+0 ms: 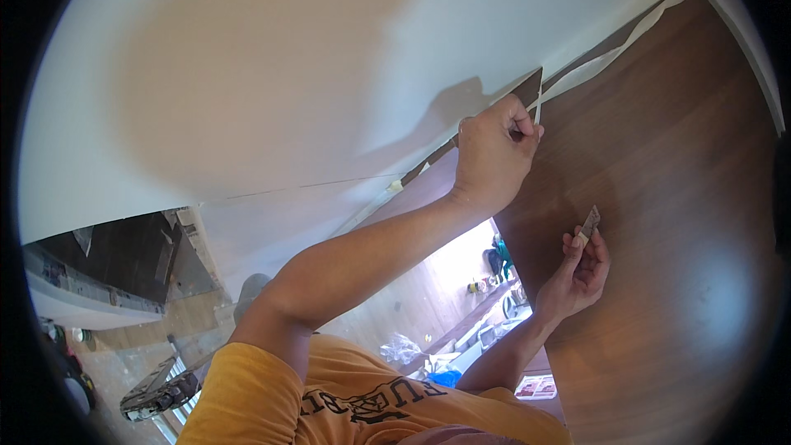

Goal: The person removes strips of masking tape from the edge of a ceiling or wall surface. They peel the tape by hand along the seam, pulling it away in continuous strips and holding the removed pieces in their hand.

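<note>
My left hand (494, 151) is raised at the seam between a white painted surface (296, 74) and a brown wood-grain panel (667, 154). Its thumb and fingers pinch a narrow strip of pale masking tape (590, 71). Towards the upper right the strip hangs partly loose and wavy along the seam, still joined near the far corner. Lower down, in front of the panel, my right hand (581, 272) holds a small pointed blade (591, 221), perhaps a scraper or knife, with smears on it; its handle is mostly hidden by the fingers. More tape bits (395, 186) cling along the seam.
At the lower left stands a paint-spattered ladder or stand (160, 392), near a dark recess (133, 253) edged with printed paper. Below are a wooden floor (395, 296), clear plastic wrap (400, 347), a blue bag (445, 378) and cans (477, 287). The panel's edge runs beside my right forearm.
</note>
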Demonstrator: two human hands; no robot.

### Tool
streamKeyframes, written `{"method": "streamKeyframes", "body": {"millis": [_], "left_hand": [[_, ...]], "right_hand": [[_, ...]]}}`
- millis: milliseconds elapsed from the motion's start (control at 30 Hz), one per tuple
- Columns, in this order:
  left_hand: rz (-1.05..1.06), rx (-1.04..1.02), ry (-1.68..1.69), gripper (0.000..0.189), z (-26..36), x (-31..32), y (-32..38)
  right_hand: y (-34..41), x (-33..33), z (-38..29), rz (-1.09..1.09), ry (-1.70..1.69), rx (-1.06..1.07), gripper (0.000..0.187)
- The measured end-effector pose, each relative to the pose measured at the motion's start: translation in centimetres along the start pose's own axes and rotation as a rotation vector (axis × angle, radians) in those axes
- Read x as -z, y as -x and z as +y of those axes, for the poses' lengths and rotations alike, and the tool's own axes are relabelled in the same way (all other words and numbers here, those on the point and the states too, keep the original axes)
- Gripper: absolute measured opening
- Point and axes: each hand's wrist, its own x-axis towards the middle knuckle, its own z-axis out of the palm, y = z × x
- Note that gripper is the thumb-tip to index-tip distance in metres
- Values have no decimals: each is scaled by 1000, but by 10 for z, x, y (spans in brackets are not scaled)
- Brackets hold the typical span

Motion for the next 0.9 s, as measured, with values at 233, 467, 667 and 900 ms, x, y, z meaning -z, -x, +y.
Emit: {"method": "streamKeyframes", "body": {"millis": [233,467,667,900], "left_hand": [[3,-25,17,17,1,-2,1],[-5,-83,47,16,2,-7,5],[5,-131,73,13,5,-9,9],[-1,-158,53,13,5,-17,18]], "right_hand": [[0,0,-2,-1,8,-10,27],[0,1,-2,4,13,1,26],[0,0,-4,7,24,-12,27],[0,-1,-2,10,5,-10,28]]}}
